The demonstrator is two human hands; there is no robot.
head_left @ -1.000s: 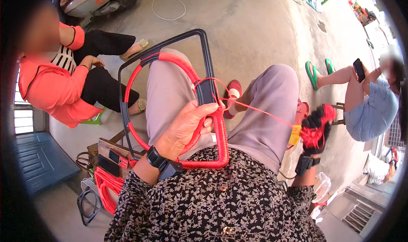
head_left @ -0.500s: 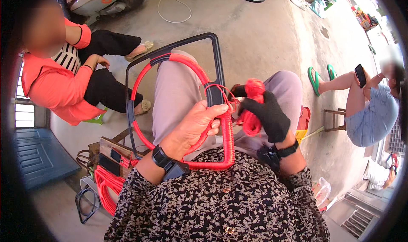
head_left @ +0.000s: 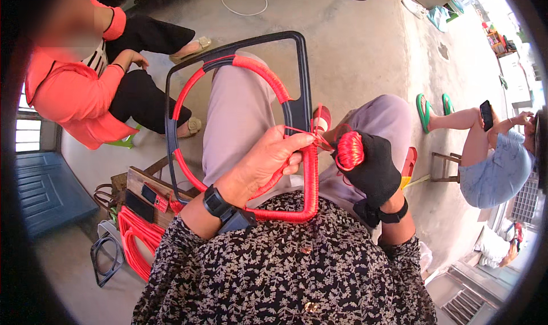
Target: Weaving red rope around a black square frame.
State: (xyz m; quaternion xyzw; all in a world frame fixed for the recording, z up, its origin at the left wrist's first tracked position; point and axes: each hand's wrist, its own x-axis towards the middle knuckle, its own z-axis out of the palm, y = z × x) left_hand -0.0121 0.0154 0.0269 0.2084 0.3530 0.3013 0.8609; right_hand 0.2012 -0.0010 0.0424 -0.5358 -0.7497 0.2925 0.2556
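Red looped cord [head_left: 140, 221] lies beside a brown wooden board [head_left: 137, 179]. Over pale mauve trousers [head_left: 240, 108], a black rectangular frame with a red-wrapped inner ring [head_left: 297, 115] is pinched along its right side by the bare left hand [head_left: 264, 161]. A shiny red cord bundle [head_left: 350, 151] is clasped by the black-gloved right hand [head_left: 377, 171].

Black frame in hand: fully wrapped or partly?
Partly wrapped. On the black frame, red cord covers the lower right corner and most of the inner ring; the outer top edge is bare black.
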